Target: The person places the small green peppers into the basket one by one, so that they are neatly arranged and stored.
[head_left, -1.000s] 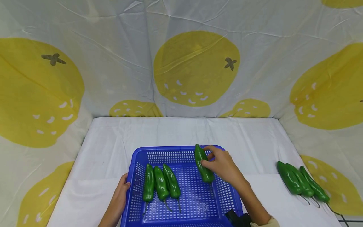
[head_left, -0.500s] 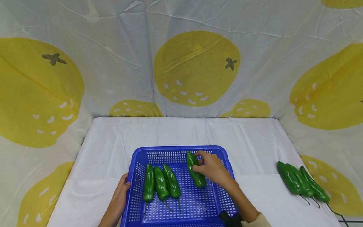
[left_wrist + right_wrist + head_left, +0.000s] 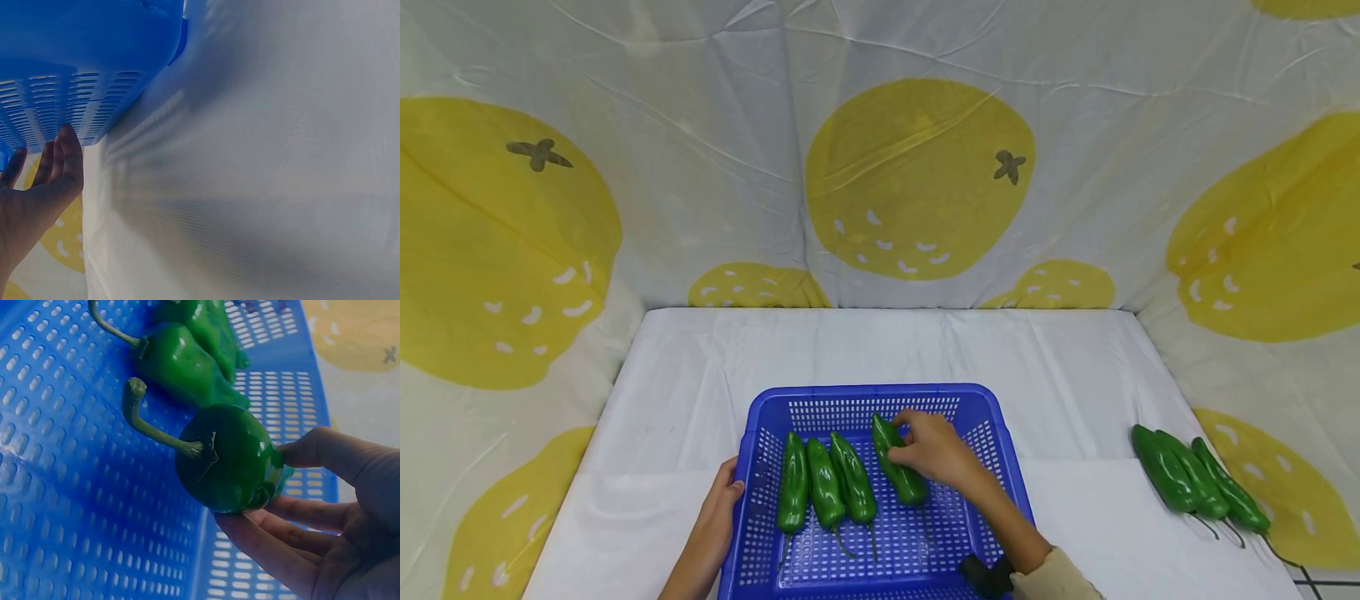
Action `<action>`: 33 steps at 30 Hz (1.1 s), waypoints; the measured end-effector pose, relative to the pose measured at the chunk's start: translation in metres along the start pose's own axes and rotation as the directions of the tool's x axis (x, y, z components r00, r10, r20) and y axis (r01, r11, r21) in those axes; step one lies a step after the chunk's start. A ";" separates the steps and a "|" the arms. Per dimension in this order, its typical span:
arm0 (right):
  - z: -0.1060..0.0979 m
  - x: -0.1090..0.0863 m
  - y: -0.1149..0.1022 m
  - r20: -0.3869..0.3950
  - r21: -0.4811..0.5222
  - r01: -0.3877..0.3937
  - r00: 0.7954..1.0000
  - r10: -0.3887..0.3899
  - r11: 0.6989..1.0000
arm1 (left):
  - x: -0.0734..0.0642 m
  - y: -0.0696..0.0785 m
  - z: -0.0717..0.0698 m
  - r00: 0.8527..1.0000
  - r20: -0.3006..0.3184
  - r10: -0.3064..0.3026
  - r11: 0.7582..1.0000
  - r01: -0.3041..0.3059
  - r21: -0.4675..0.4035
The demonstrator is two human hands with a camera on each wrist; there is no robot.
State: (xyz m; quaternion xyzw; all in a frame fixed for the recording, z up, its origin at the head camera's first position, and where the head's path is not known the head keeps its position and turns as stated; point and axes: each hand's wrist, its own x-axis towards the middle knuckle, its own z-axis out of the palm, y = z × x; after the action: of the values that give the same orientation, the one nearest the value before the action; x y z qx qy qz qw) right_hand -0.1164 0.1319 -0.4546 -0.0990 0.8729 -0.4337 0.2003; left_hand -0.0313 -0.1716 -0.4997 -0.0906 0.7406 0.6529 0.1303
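the right grip [image 3: 932, 450] held a green pepper [image 3: 906, 485] between thumb and fingers inside the blue basket [image 3: 872, 391], just beside three others [image 3: 827, 487] — a placing step, i judged, calling for gentle lowering; the left grip [image 3: 721, 507] touched the side, and open floor [image 3: 898, 556] showed nearer the person

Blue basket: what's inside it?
Three green peppers lie side by side toward its left; the right hand holds a fourth pepper to their right. The basket floor under the three, and whatever the hand and forearm cover, can't be seen.
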 end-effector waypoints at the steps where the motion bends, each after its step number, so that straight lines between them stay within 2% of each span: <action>1: 0.002 0.001 0.000 0.004 -0.004 -0.002 1.000 0.002 1.000 | 0.000 0.000 0.000 1.000 0.002 0.001 1.000 -0.001 -0.002; 20: 0.034 0.013 0.001 -0.001 -0.153 -0.059 0.998 0.060 0.986 | 0.002 0.001 0.000 1.000 -0.005 0.001 1.000 -0.001 0.016; 26: 0.034 0.013 0.003 -0.020 -0.186 -0.017 1.000 0.014 0.982 | 0.002 0.000 0.000 1.000 0.003 -0.008 1.000 0.008 0.001; 33: 0.026 0.010 0.004 -0.047 -0.204 -0.010 0.999 0.000 0.979 | 0.002 0.000 0.000 1.000 -0.005 -0.017 1.000 0.017 0.014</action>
State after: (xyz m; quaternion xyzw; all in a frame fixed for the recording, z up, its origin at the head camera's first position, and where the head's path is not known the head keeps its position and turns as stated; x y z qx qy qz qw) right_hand -0.1142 0.1116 -0.4744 -0.1066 0.9175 -0.3438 0.1695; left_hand -0.0334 -0.1713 -0.5000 -0.0977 0.7448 0.6463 0.1345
